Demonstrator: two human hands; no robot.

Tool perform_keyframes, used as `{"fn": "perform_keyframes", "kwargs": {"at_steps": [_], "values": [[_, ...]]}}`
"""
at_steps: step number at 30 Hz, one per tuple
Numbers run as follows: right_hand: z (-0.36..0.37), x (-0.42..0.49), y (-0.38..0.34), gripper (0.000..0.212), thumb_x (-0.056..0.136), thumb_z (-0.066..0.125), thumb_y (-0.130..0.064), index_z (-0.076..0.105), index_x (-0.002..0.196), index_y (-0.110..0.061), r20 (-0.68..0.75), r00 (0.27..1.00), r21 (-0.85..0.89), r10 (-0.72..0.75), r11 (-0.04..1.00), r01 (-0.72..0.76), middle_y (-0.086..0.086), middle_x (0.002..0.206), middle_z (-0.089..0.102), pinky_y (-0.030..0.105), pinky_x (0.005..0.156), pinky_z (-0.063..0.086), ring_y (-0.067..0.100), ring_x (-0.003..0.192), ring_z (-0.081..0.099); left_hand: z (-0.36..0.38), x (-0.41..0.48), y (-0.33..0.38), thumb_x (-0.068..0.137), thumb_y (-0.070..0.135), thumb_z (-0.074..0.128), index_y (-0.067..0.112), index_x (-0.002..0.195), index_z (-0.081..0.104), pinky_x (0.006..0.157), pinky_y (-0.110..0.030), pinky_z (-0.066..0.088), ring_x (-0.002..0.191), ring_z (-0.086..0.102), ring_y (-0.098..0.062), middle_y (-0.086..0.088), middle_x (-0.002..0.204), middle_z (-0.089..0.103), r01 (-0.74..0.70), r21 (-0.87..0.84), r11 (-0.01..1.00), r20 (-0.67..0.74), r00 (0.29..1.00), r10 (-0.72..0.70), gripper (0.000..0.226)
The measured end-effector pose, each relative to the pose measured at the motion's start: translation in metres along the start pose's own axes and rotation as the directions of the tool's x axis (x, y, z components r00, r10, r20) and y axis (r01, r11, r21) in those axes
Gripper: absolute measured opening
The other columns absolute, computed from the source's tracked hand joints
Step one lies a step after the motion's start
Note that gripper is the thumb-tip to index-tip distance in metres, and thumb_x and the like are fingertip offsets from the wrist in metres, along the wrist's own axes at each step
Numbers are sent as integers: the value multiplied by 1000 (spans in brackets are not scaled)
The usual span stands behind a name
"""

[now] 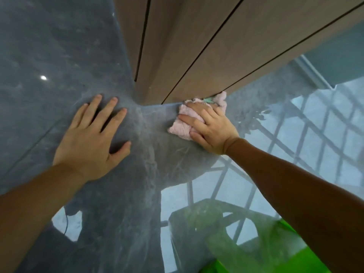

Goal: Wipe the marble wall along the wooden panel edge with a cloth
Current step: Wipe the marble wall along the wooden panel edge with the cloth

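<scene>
A glossy grey marble wall [59, 56] fills most of the view. A brown wooden panel [197, 46] with dark grooves juts out above it, its lower edge running just over my hands. My right hand [210, 127] presses a crumpled pink cloth [182, 129] flat against the marble, the cloth's top touching the panel's edge. My left hand [92, 136] lies flat on the marble to the left, fingers spread, holding nothing.
The polished marble reflects a gridded window frame [295, 138] at the right and a green shape [246, 243] at the bottom right. A small bright light spot [43, 77] shows at the left. A thin seam crosses the marble at the left.
</scene>
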State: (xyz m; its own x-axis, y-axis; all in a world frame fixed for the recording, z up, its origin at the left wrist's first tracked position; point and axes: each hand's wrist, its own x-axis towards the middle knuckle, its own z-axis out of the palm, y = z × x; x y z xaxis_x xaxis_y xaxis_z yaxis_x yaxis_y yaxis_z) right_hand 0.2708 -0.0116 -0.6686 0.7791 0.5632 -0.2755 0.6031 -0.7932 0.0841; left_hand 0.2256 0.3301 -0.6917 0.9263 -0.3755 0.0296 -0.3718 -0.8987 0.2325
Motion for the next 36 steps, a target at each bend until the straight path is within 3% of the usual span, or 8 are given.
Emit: {"fn": "perform_keyframes", "kwargs": {"at_steps": [3, 7, 13, 16, 21, 29, 33, 36], "values": [[6, -7, -27, 54, 100, 26, -50, 25, 152, -36, -63, 927, 162, 370, 920, -356, 6, 159, 30, 60, 115, 19, 30, 147, 25, -1, -2, -2, 90, 54, 47, 9, 154, 47, 129, -54, 19, 156, 28, -43, -17, 167, 38, 44, 16, 999, -8, 999, -44, 78], [-9, 31, -110, 62, 93, 25, -57, 23, 151, -35, 60, 506, 363, 861, 453, -814, 8, 165, 13, 57, 120, 5, 30, 152, 6, -8, 6, 11, 89, 51, 53, 8, 153, 50, 126, -56, 25, 156, 32, -44, -17, 166, 40, 28, 16, 999, 43, 999, -29, 77], [-15, 29, -109, 55, 97, 37, -50, 40, 148, -28, -72, 922, 310, 381, 887, -342, 16, 160, 28, 52, 118, 15, 35, 149, 19, -10, 6, 3, 89, 53, 51, 10, 154, 49, 126, -56, 25, 156, 32, -42, -16, 165, 41, 23, 28, 999, 27, 999, -24, 78], [-2, -20, -23, 57, 99, 39, -50, 25, 152, -38, -14, 942, 202, 334, 924, -325, 11, 162, 24, 59, 119, 12, 38, 148, 20, -7, 5, 4, 92, 54, 48, 11, 156, 45, 128, -55, 22, 157, 29, -41, -15, 167, 38, 18, 43, 999, 31, 999, -19, 78], [-12, -7, 3, 62, 96, 38, -49, 24, 152, -26, 295, -9, 296, 955, -100, -950, 20, 160, 18, 55, 118, 7, 40, 148, 13, -9, 3, 4, 94, 54, 46, 11, 157, 43, 129, -54, 18, 158, 27, -41, -15, 168, 36, 21, 54, 998, 43, 999, -23, 76], [-33, 49, -142, 56, 92, 44, -42, 44, 143, -21, -32, 879, 440, 476, 796, -415, 29, 154, 26, 59, 117, 16, 47, 143, 22, -10, 5, 3, 91, 56, 47, 12, 157, 44, 129, -52, 17, 158, 26, -40, -14, 169, 35, 30, 39, 999, 55, 998, -32, 80], [-8, 1, -47, 47, 100, 35, -52, 34, 147, -45, -50, 937, 248, 345, 913, -323, 12, 158, 27, 64, 115, 15, 40, 144, 22, -7, 3, 5, 92, 56, 44, 14, 158, 42, 130, -52, 16, 159, 24, -39, -13, 170, 33, 37, 29, 999, 51, 998, -39, 78], [-7, -19, 11, 51, 96, 26, -65, 21, 144, -50, 105, 588, 301, 802, 538, -788, 8, 158, 24, 66, 113, 12, 42, 143, 21, -9, 4, 4, 92, 56, 43, 13, 158, 42, 129, -54, 18, 159, 24, -39, -13, 170, 33, 42, 40, 998, 53, 998, -44, 79]]}}
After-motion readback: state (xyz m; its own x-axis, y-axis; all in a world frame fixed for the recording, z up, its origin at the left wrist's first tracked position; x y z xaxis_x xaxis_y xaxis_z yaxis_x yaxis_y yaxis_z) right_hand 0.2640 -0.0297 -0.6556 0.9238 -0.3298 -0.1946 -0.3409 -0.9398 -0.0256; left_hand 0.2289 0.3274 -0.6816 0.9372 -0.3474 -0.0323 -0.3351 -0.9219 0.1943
